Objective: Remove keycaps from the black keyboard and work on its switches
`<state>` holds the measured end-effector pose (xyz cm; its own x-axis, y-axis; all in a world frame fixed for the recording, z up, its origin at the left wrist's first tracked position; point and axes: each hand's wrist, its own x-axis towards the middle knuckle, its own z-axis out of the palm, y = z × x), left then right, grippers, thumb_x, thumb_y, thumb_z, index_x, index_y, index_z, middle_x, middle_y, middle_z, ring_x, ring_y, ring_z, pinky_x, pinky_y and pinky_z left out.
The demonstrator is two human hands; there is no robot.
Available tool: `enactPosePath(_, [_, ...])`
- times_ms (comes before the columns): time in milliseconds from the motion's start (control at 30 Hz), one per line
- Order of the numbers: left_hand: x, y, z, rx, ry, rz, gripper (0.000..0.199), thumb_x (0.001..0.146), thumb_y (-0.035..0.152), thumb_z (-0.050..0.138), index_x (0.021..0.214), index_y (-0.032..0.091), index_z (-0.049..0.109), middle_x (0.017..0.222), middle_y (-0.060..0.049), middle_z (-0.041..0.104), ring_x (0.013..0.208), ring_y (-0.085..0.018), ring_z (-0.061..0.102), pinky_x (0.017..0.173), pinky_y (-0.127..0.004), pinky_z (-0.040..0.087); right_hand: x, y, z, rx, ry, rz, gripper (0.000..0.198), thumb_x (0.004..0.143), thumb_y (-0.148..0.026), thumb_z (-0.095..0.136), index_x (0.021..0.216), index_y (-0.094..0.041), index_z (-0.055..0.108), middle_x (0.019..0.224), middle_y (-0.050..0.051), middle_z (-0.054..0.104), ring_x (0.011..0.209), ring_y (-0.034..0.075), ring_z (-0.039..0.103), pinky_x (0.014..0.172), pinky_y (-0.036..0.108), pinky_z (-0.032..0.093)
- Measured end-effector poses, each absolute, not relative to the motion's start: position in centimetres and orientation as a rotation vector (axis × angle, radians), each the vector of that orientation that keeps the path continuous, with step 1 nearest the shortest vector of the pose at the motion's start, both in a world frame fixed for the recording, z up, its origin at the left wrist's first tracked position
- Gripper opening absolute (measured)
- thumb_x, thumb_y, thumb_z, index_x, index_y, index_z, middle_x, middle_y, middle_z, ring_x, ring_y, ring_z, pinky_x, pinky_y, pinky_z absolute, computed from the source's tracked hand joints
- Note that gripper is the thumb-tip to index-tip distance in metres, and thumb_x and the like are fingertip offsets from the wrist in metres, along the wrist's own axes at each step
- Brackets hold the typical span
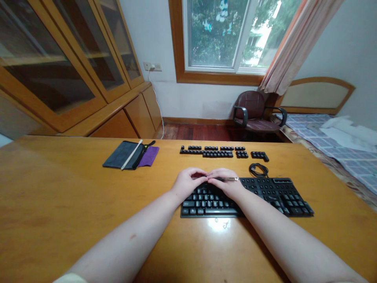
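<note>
A black keyboard [224, 215] lies on the wooden table in front of me. Many of its keys sit in place at the left, while bare switch spots show in its upper rows. Over its upper left part, my left hand [190, 182] is closed, fingertips pinched together; whatever they hold is hidden. Touching it fingertip to fingertip is my right hand [225, 182], also closed. A slim, shiny metallic tool [231, 179] sticks out to the right between its thumb and forefinger; the tool's other end is out of sight.
Removed keycaps [218, 154] stand in grouped rows behind the keyboard, with more keycaps [259, 155] to their right. A coiled cable [258, 170] rests near the keyboard's back edge. At the left lie a dark pouch [116, 155], a pale stick [131, 155] and a purple cloth [149, 156].
</note>
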<state>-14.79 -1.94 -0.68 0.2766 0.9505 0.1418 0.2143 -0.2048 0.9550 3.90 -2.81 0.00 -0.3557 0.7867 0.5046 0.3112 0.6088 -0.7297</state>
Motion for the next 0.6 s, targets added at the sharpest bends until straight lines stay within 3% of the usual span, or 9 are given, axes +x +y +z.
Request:
enactPosePath(300, [-14.9, -1.2, -1.5, 1.456, 1.099, 1.159, 0.014, 0.069, 0.023, 0.066, 0.08, 0.014, 0.064, 0.091, -0.007, 0.069, 0.087, -0.017, 0.065, 0.084, -0.033, 0.051, 3.8, -3.0, 0.1, -0.925, -1.948, 0.564, 0.01, 0.078, -0.031, 0.066, 0.081, -0.024, 0.073, 0.088, 0.006, 0.071, 0.081, 0.016, 0.066, 0.078, 0.031, 0.054])
enactPosePath(600, [-15.6, 3.7, 3.2, 2.071, 1.511, 0.972, 0.017, 0.074, 0.017, 0.058, 0.088, 0.019, 0.068, 0.09, -0.004, 0.069, 0.086, -0.019, 0.062, 0.084, -0.032, 0.049, 3.9, -3.1, 0.3, -0.974, -1.855, 0.584, 0.01, 0.079, -0.031, 0.065, 0.079, -0.023, 0.072, 0.08, 0.004, 0.069, 0.076, 0.017, 0.065, 0.075, 0.031, 0.054])
